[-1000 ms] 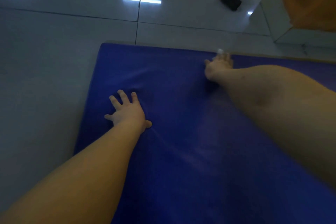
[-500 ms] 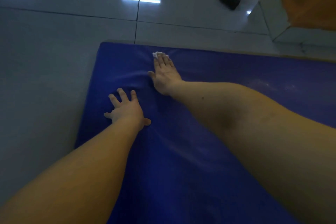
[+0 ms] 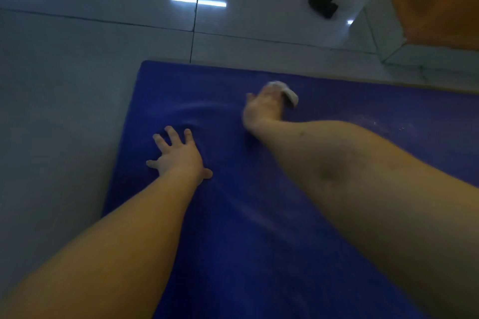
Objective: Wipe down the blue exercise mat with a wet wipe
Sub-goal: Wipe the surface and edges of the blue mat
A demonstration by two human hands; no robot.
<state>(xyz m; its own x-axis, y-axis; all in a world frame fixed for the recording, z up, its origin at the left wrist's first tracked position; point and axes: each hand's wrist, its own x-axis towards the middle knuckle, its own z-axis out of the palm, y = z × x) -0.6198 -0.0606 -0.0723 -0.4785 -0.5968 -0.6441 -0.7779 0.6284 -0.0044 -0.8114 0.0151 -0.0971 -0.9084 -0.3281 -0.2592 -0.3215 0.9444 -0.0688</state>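
The blue exercise mat (image 3: 259, 215) lies on the tiled floor and fills the lower right of the view. My left hand (image 3: 178, 155) rests flat on it near its left edge, fingers spread. My right hand (image 3: 261, 109) is stretched out near the mat's far edge and presses a white wet wipe (image 3: 289, 93) onto the mat. The wipe sticks out past the fingertips on the right. This hand is motion-blurred. Faint ripples show in the mat between the two hands.
Glossy grey floor tiles (image 3: 77, 85) surround the mat on the left and beyond it. A small black object (image 3: 322, 5) lies on the floor at the back. An orange surface (image 3: 440, 0) above a pale ledge stands at the top right.
My right hand swept the wipe leftwards along the mat's far edge, then came back a little to the right. My left hand has stayed in place.
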